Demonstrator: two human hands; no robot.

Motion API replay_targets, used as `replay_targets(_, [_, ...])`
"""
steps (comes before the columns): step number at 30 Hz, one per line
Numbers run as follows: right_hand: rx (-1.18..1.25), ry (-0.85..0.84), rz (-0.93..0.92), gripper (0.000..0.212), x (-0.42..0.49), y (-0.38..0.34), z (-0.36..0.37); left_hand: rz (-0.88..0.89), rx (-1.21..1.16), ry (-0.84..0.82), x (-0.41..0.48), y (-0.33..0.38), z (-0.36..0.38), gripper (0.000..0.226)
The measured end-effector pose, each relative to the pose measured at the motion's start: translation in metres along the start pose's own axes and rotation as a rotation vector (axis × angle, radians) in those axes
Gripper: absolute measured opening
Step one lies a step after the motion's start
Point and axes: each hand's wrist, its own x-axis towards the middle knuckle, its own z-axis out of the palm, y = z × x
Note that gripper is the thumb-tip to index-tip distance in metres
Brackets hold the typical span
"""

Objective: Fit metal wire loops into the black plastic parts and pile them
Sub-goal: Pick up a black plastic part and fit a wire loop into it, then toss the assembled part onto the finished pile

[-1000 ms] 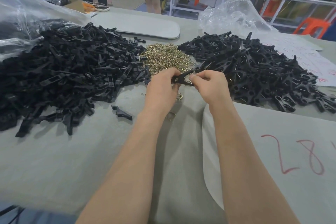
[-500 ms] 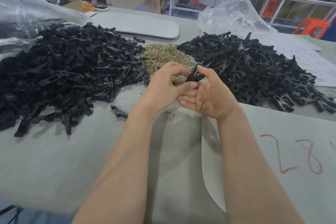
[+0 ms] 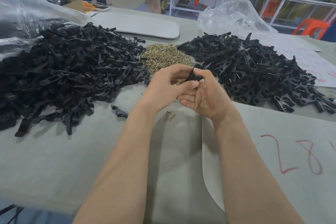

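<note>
Both hands meet above the table's middle, holding one black plastic part (image 3: 193, 76) between them. My left hand (image 3: 168, 86) curls its fingers round the part's lower end. My right hand (image 3: 207, 94) is turned palm up and pinches the part with thumb and forefinger. A heap of brass-coloured wire loops (image 3: 163, 56) lies just beyond the hands. A large pile of black plastic parts (image 3: 63, 71) lies on the left, and a second pile of black parts with wires (image 3: 254, 71) on the right. One loose wire loop (image 3: 169, 115) lies on the table below the hands.
A single black part (image 3: 119, 111) lies near the left pile. Clear plastic bags (image 3: 231, 16) sit behind both piles. A grey board (image 3: 143, 27) lies at the back, and a sheet with red numbers (image 3: 291, 154) at the right. People stand beyond the table.
My right hand has turned palm up while both hands turned the black part from lying flat to nearly upright. A wire loop now shows on the table below them.
</note>
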Motion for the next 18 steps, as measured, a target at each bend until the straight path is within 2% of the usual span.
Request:
replay_targets(3, [0.016,-0.005,-0.011,0.05,0.0,0.0,0.0,-0.008,0.0,0.003,0.0,0.0,-0.001,0.024])
replay_targets(7, [-0.007,-0.002,-0.017,0.058,0.001,0.001,-0.001,-0.001,-0.026,0.0,0.0,0.001,0.0,0.024])
replay_targets(11, [0.028,-0.006,0.001,0.052,0.001,0.002,0.002,0.013,-0.059,0.003,0.002,0.0,-0.003,0.02])
replay_targets(13, [-0.018,-0.001,0.023,0.07,0.0,-0.001,0.002,-0.01,-0.077,0.046,0.002,-0.001,-0.004,0.014])
replay_targets(15, [-0.172,0.091,0.015,0.078,-0.001,-0.004,0.0,-0.052,0.073,0.111,0.004,-0.007,-0.004,0.011])
replay_targets(16, [-0.276,0.15,-0.023,0.07,-0.001,-0.003,-0.001,-0.055,0.192,0.113,0.005,-0.01,-0.003,0.013])
replay_targets(18, [-0.517,0.248,-0.149,0.037,0.0,-0.003,-0.004,-0.036,0.385,0.044,0.005,-0.016,0.0,0.023])
